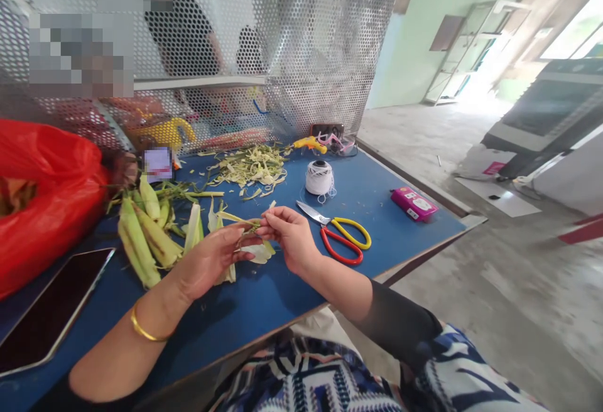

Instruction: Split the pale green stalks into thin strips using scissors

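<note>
Over the blue table (264,305), my left hand (211,261) and my right hand (289,236) meet and both pinch a thin green strip of corn husk (249,228). Pale husk pieces (257,252) lie on the table just under them. Several small corn cobs in their husks (141,236) are heaped to the left of my left hand. Scissors with red and yellow handles (342,236) lie just right of my right hand.
A spool of white thread (320,178) and a pile of husk scraps (252,167) lie further back. A pink box (413,203) sits near the right edge. A red plastic bag (42,198) and a dark tablet (51,308) are at the left. A perforated metal screen (301,54) stands behind, a person beyond it.
</note>
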Demonstrator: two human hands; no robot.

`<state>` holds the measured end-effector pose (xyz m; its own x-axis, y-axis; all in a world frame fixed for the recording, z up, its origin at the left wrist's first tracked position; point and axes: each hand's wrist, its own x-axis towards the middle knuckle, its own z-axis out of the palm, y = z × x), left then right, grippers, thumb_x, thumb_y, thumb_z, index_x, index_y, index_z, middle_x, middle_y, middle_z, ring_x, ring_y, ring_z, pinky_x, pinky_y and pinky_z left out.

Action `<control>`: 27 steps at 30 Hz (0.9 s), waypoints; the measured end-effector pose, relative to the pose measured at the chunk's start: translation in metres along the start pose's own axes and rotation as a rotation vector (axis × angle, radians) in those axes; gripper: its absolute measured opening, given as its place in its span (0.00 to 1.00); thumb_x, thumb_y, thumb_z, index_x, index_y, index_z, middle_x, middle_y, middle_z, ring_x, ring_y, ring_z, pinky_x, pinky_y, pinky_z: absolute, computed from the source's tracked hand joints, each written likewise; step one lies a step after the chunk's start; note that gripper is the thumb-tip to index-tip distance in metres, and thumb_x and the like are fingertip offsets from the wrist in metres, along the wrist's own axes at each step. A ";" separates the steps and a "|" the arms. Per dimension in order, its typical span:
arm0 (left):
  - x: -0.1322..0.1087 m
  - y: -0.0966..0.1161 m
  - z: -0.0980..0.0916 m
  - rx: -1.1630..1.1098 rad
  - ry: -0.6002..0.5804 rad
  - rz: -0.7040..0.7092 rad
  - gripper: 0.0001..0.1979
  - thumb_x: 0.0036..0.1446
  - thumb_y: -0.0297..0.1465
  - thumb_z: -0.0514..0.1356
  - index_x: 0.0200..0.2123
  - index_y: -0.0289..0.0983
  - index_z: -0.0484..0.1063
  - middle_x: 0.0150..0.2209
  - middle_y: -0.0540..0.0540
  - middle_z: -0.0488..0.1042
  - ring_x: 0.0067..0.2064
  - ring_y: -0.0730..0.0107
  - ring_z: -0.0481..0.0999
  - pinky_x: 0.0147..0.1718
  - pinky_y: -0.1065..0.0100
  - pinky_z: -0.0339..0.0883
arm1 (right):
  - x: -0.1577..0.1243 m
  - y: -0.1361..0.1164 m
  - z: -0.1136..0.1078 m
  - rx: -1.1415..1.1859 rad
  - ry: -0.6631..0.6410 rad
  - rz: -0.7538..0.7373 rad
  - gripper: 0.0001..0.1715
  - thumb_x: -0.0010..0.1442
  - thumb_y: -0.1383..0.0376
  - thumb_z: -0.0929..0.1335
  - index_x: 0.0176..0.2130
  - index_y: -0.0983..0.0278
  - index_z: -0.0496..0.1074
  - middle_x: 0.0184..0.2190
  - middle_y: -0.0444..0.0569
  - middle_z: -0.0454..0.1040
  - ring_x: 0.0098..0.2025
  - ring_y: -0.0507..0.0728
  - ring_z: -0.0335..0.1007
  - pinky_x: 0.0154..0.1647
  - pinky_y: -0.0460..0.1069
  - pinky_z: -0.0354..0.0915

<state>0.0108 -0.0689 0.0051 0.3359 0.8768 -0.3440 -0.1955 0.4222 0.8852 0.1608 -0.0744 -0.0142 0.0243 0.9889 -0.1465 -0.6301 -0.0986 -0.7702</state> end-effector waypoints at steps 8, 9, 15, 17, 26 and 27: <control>0.007 -0.007 -0.002 0.122 -0.014 0.043 0.16 0.38 0.39 0.72 0.30 0.36 0.82 0.34 0.40 0.81 0.34 0.64 0.77 0.26 0.72 0.65 | 0.000 0.007 -0.002 -0.113 -0.057 -0.007 0.18 0.37 0.59 0.79 0.25 0.65 0.73 0.22 0.43 0.75 0.22 0.49 0.72 0.25 0.43 0.65; 0.008 -0.008 -0.001 0.137 -0.017 0.049 0.15 0.38 0.38 0.72 0.30 0.37 0.82 0.34 0.41 0.81 0.34 0.65 0.77 0.26 0.73 0.64 | 0.000 0.008 -0.002 -0.118 -0.058 -0.009 0.18 0.37 0.59 0.79 0.25 0.65 0.73 0.22 0.43 0.76 0.22 0.48 0.71 0.25 0.43 0.65; 0.001 0.000 -0.002 0.201 0.004 0.049 0.13 0.40 0.32 0.71 0.34 0.38 0.83 0.38 0.40 0.82 0.32 0.65 0.77 0.24 0.72 0.66 | -0.001 0.008 -0.003 -0.128 -0.040 -0.018 0.16 0.37 0.60 0.79 0.25 0.64 0.74 0.21 0.43 0.76 0.22 0.48 0.71 0.25 0.43 0.65; -0.002 0.004 -0.003 0.147 -0.074 -0.022 0.15 0.41 0.32 0.70 0.37 0.38 0.82 0.41 0.39 0.81 0.34 0.61 0.79 0.24 0.69 0.69 | -0.001 0.008 -0.003 -0.136 -0.043 -0.032 0.16 0.38 0.60 0.78 0.25 0.64 0.73 0.21 0.42 0.75 0.22 0.49 0.71 0.25 0.44 0.66; 0.007 -0.012 -0.003 0.023 0.036 0.009 0.09 0.40 0.27 0.72 0.30 0.35 0.81 0.33 0.43 0.81 0.35 0.65 0.79 0.35 0.68 0.74 | -0.003 0.014 -0.002 -0.168 -0.098 -0.037 0.16 0.39 0.59 0.78 0.25 0.64 0.73 0.21 0.42 0.76 0.24 0.49 0.72 0.27 0.43 0.67; 0.007 -0.012 -0.002 0.029 0.036 0.024 0.10 0.39 0.27 0.72 0.29 0.35 0.80 0.33 0.43 0.81 0.35 0.64 0.79 0.35 0.68 0.74 | -0.004 0.014 -0.002 -0.172 -0.105 -0.042 0.16 0.39 0.59 0.78 0.25 0.64 0.73 0.21 0.42 0.76 0.24 0.49 0.72 0.27 0.44 0.67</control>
<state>0.0132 -0.0674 -0.0085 0.2981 0.8947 -0.3327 -0.1768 0.3943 0.9018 0.1539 -0.0794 -0.0256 -0.0386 0.9978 -0.0536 -0.4882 -0.0657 -0.8702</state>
